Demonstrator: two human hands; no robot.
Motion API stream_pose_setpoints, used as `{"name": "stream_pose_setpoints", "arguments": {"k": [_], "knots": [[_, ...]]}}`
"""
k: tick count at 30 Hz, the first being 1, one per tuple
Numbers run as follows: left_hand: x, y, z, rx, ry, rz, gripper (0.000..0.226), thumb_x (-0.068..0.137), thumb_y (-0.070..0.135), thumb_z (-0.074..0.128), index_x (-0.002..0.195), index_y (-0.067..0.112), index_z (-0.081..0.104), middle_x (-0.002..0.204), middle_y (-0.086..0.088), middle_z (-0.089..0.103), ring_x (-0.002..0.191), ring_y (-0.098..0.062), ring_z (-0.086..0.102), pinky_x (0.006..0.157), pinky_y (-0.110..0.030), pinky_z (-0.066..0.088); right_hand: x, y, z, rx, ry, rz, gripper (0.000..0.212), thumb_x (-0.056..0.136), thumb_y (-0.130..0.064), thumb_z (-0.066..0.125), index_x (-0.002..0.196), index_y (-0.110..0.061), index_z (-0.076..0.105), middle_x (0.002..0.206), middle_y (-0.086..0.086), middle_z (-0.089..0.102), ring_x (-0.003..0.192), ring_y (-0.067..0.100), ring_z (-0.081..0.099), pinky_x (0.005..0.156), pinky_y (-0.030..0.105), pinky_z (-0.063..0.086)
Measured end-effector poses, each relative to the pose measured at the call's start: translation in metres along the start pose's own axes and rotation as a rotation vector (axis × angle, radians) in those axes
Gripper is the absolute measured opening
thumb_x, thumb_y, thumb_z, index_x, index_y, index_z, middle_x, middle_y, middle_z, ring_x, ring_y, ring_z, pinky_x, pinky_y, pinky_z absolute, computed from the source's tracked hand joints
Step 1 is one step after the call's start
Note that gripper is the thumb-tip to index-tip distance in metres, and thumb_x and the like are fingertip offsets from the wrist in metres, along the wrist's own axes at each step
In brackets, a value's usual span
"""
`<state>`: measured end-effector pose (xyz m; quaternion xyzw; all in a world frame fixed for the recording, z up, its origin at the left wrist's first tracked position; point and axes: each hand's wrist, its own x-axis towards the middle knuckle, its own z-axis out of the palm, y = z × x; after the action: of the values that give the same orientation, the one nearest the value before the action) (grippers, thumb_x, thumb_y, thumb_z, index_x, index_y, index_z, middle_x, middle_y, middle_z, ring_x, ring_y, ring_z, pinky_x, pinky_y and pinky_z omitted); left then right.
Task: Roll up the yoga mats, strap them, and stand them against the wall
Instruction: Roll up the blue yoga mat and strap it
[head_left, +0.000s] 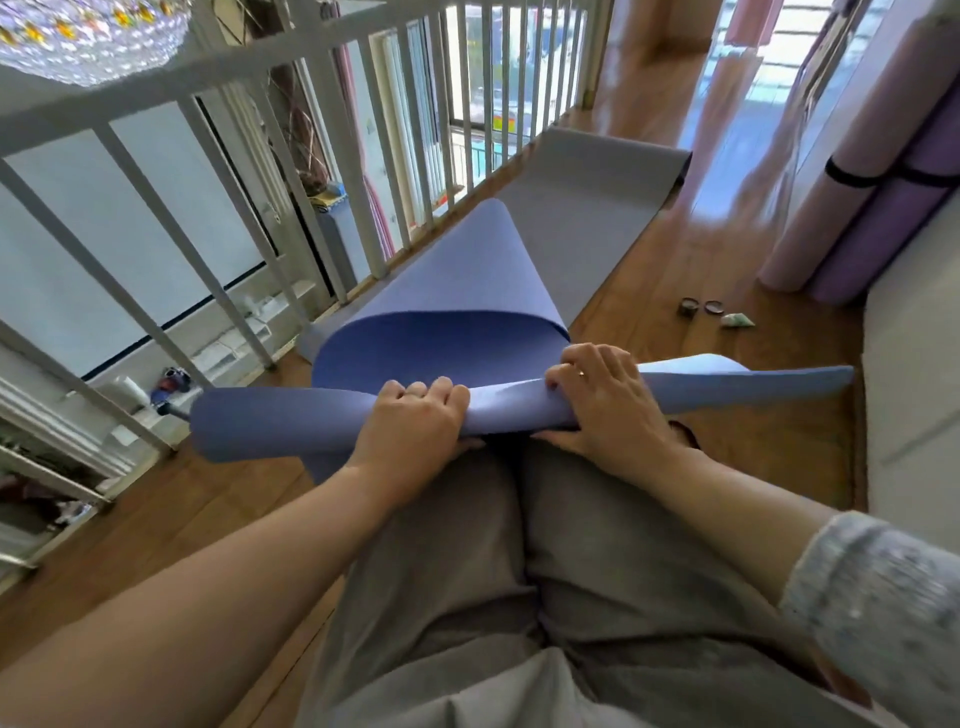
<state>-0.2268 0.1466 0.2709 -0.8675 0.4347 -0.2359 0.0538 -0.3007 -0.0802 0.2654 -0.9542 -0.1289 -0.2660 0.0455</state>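
A blue yoga mat (447, 291) with a grey underside lies along the floor beside the railing, its near end lifted and curled into a loose roll across my knees. My left hand (415, 421) grips the rolled part at its middle, fingers curled over the top. My right hand (597, 395) pinches the curled edge a little to the right, thumb underneath. The far end of the mat (587, 192) stays flat and shows its grey side. Two rolled mats, a pink one (831, 197) and a purple one (883, 228), lean against the right wall with black straps round them.
A white railing (249, 171) runs along the left of the mat, with a drop behind it. Two small round strap rolls (701, 307) and a small green packet (736, 321) lie on the wooden floor at right. A pale cushioned ledge (914, 374) borders the right side.
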Motion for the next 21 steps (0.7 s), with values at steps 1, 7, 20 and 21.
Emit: {"name": "stream_pose_setpoints", "arguments": {"k": [1, 7, 20, 21], "knots": [[0.000, 0.001, 0.000, 0.004, 0.010, 0.008, 0.045, 0.076, 0.053, 0.065, 0.075, 0.008, 0.059, 0.068, -0.010, 0.058, 0.048, -0.027, 0.055, 0.050, -0.032, 0.042, -0.004, 0.002, 0.003, 0.022, 0.037, -0.024, 0.045, 0.076, -0.050, 0.067, 0.103, -0.018, 0.050, 0.106, 0.009, 0.057, 0.097, 0.025, 0.049, 0.091, 0.040, 0.040], [-0.021, 0.013, 0.004, -0.075, 0.030, 0.061, 0.046, 0.089, 0.047, 0.037, 0.080, 0.010, 0.063, 0.083, -0.012, 0.060, 0.065, -0.030, 0.058, 0.054, -0.035, 0.046, -0.012, 0.000, 0.006, -0.008, -0.040, -0.095, 0.046, 0.082, -0.061, 0.046, 0.090, -0.018, 0.058, 0.092, 0.004, 0.061, 0.084, 0.023, 0.056, 0.077, 0.038, 0.049], [-0.033, 0.029, -0.004, -0.248, 0.027, -0.001, 0.030, 0.084, 0.041, 0.048, 0.090, 0.021, 0.069, 0.084, -0.001, 0.061, 0.080, -0.025, 0.056, 0.073, -0.035, 0.035, -0.035, 0.004, -0.003, 0.188, -0.180, -0.052, 0.024, 0.078, -0.035, 0.071, 0.091, -0.015, 0.066, 0.091, 0.002, 0.063, 0.085, 0.022, 0.058, 0.075, 0.039, 0.053], [-0.035, 0.031, -0.005, -0.272, 0.008, -0.028, 0.030, 0.084, 0.042, 0.048, 0.090, 0.022, 0.069, 0.084, 0.000, 0.061, 0.078, -0.024, 0.059, 0.073, -0.035, 0.035, -0.036, 0.006, -0.006, 0.247, -0.203, -0.033, 0.023, 0.079, -0.032, 0.072, 0.093, -0.014, 0.066, 0.093, 0.003, 0.063, 0.086, 0.022, 0.057, 0.076, 0.039, 0.053]]}}
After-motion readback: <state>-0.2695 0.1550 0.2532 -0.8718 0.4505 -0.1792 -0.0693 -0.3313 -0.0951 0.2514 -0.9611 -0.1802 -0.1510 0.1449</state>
